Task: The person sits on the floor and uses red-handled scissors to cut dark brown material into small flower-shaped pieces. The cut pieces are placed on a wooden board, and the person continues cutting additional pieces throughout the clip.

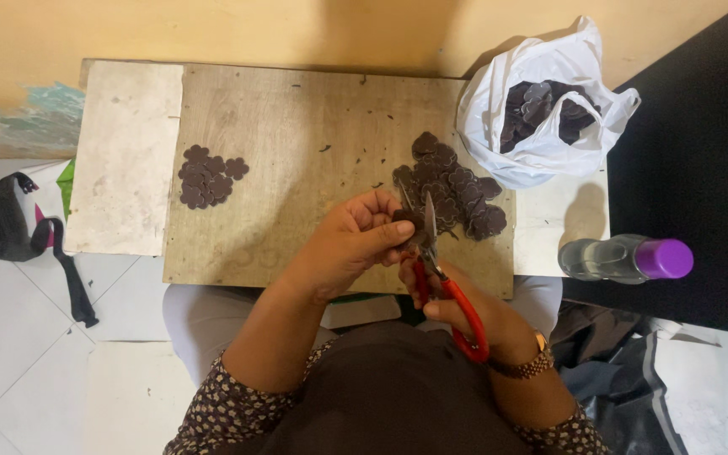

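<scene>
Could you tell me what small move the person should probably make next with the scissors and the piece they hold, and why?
Probably close the scissors a little further along the edge of the dark flower-shaped piece. The left hand pinches that piece right at the blades, and the right hand grips the red handles, so a cut looks under way; small scraps lie on the board.

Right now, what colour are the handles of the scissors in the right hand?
Red; the scissors show their handles best in the head view, held in the right hand.

Right hand (457,307) mostly hidden behind scissors (444,282).
</scene>
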{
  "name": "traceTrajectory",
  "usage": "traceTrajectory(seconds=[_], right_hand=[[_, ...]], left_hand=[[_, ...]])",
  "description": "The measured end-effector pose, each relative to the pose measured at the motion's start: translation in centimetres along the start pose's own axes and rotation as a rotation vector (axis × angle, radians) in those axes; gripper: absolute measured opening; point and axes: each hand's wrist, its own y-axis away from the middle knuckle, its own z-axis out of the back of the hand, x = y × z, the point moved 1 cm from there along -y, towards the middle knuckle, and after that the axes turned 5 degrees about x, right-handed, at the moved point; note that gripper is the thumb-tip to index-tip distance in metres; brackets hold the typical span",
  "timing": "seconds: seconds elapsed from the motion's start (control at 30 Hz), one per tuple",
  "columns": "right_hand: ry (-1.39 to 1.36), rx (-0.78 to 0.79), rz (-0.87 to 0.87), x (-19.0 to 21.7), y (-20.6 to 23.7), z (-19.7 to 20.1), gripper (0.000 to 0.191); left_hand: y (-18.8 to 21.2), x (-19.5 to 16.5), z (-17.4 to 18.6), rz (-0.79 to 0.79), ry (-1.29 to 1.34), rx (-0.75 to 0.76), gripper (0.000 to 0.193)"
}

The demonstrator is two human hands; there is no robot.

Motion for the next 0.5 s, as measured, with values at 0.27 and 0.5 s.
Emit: traceTrajectory(seconds=[0.27, 0.5], right_hand=[[0.222, -0.081, 0.033, 0.1, -0.4, 0.1, 0.055], [0.102, -0.144, 0.012, -0.8, -1.0, 0.3, 0.052]], left_hand=[[-0.2, 0.4, -0.1, -0.065, -0.089, -0.055, 0.013], [-1.5, 1.6, -0.8, -0.137, -0.214, -0.160, 0.015]])
